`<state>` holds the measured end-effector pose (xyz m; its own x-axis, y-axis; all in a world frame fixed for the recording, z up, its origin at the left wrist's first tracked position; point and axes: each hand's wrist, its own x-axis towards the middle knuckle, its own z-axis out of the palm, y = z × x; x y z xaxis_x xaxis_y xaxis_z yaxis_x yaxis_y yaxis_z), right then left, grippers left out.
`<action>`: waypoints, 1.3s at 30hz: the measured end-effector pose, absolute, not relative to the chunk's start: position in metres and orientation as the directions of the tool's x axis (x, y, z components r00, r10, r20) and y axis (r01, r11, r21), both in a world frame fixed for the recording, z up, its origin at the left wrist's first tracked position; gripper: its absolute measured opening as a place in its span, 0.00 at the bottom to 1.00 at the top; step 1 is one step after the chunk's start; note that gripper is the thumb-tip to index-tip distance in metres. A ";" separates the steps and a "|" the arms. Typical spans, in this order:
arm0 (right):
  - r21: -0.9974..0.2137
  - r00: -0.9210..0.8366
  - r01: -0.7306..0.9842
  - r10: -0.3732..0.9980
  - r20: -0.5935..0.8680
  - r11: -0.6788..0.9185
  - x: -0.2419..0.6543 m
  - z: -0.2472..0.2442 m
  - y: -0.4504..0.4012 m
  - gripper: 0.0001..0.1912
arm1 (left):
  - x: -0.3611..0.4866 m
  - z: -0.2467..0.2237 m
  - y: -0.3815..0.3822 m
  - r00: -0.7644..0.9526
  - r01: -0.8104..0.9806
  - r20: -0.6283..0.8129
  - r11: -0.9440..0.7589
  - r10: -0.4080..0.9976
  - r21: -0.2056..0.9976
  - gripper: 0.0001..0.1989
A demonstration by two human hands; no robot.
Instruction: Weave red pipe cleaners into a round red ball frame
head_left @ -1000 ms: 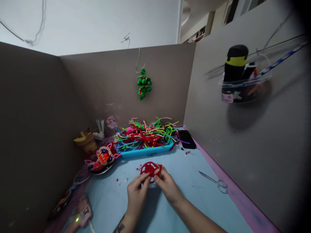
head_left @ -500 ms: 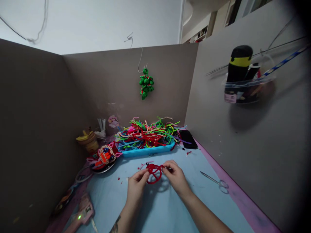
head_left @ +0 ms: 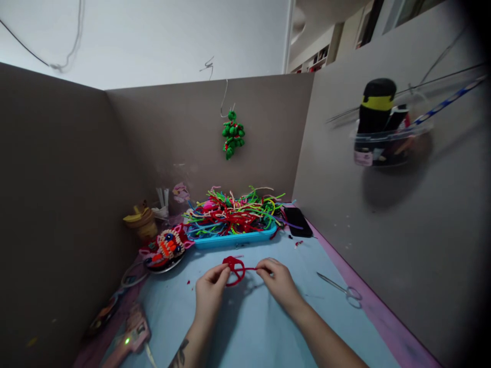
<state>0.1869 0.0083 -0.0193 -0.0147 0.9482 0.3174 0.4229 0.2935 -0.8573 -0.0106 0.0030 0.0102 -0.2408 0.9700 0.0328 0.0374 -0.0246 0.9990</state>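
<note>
A red pipe cleaner ring with strands crossing inside it (head_left: pixel 239 275) is pinched at its left edge by my left hand (head_left: pixel 211 287). From the ring's right side a straight red strand runs out, and its end is between the thumb and fingers of my right hand (head_left: pixel 276 281). Both hands are closed and hold the piece above the light blue table cover (head_left: pixel 253 327). Behind them a blue tray (head_left: pixel 233 239) is heaped with many-coloured pipe cleaners (head_left: pixel 238 212).
Scissors (head_left: pixel 341 289) lie to the right, a black phone (head_left: pixel 298 222) at the back right. A pink glue gun (head_left: pixel 132 332) with a green light is front left. A pipe cleaner animal face (head_left: pixel 169 246) rests on a round dish. A green ornament (head_left: pixel 232 135) hangs from the back panel.
My left hand has moved slightly left with the red ring. My right hand stays about where it was, and the red strand between the hands now stretches out straight.
</note>
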 end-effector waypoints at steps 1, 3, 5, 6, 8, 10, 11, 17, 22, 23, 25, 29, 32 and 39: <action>-0.809 -0.073 0.491 0.940 0.333 0.324 0.188 -0.018 0.008 0.07 | -0.011 0.011 0.003 -0.238 0.055 0.044 -0.032 0.970 0.998 0.14; -0.729 -0.181 0.585 0.933 0.311 0.357 0.191 -0.018 0.008 0.08 | -0.011 0.011 0.003 -0.237 0.080 0.054 -0.035 0.970 0.996 0.14; -0.709 -0.230 0.611 0.936 0.268 0.353 0.191 -0.019 0.007 0.09 | -0.011 0.011 0.003 -0.228 0.081 0.045 -0.027 0.973 0.996 0.13; -0.720 -0.224 0.603 0.939 0.261 0.344 0.190 -0.021 0.007 0.09 | -0.010 0.011 0.003 -0.221 0.072 0.034 -0.019 0.975 0.997 0.13; -0.755 -0.184 0.565 0.943 0.279 0.334 0.188 -0.024 0.008 0.09 | -0.008 0.010 0.003 -0.208 0.043 0.005 0.004 0.978 0.999 0.13; -0.786 -0.134 0.526 0.944 0.300 0.324 0.186 -0.027 0.008 0.09 | -0.007 0.009 0.003 -0.204 0.021 -0.014 0.018 0.979 1.000 0.14; -0.797 -0.113 0.512 0.945 0.306 0.319 0.185 -0.028 0.008 0.09 | -0.006 0.009 0.003 -0.203 0.016 -0.016 0.020 0.979 1.000 0.14; -0.772 -0.085 0.525 0.924 0.372 0.359 0.184 -0.023 0.007 0.07 | -0.005 0.009 0.002 -0.201 0.016 0.000 0.004 0.980 1.000 0.14; -0.801 -0.053 0.505 0.939 0.341 0.320 0.181 -0.021 0.007 0.06 | -0.004 0.011 0.001 -0.192 0.019 -0.006 0.010 0.981 1.000 0.14; -0.808 -0.044 0.503 0.943 0.330 0.306 0.181 -0.021 0.007 0.06 | -0.004 0.011 0.000 -0.190 0.018 -0.006 0.010 0.982 1.000 0.14; -0.814 -0.045 0.501 0.948 0.315 0.294 0.180 -0.021 0.006 0.07 | -0.004 0.009 0.000 -0.184 0.011 -0.010 0.012 0.983 1.000 0.14; -0.820 -0.033 0.470 0.935 0.354 0.327 0.181 -0.019 0.005 0.09 | -0.005 0.006 0.001 -0.179 -0.003 -0.017 0.017 0.984 1.000 0.14; -0.869 0.004 0.383 0.940 0.340 0.313 0.179 -0.017 0.004 0.08 | -0.005 0.002 0.002 -0.125 -0.007 -0.042 0.041 0.991 0.999 0.15; -0.920 -0.012 0.284 0.960 0.280 0.272 0.171 -0.014 -0.001 0.05 | -0.001 -0.005 0.001 -0.012 -0.022 -0.078 0.077 0.997 0.997 0.16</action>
